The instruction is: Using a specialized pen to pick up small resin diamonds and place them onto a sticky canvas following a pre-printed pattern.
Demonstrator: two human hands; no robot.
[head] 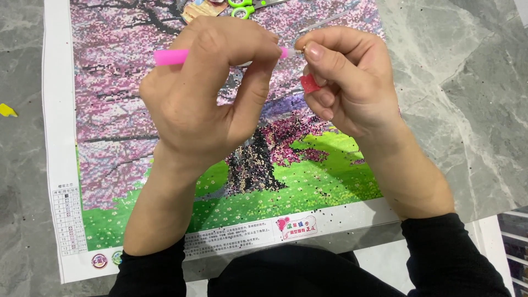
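My left hand (206, 91) grips a pink pen-shaped tool (170, 56) held level above a bead-picture canvas (165, 143). The pen's tip (287, 53) pokes out on the right, where the thumb and forefinger of my right hand (349, 82) pinch it. A small red square of wax (309, 84) is tucked in my right hand's curled fingers. The canvas shows a pink blossom tree over green grass and lies on a grey marble-look floor (467, 110).
Green-handled scissors (242, 10) and a small packet (201, 9) lie at the canvas's top edge. A yellow scrap (6, 110) is on the floor at far left. Loose dark beads are scattered near the canvas's lower right. A white surface (495, 242) shows at bottom right.
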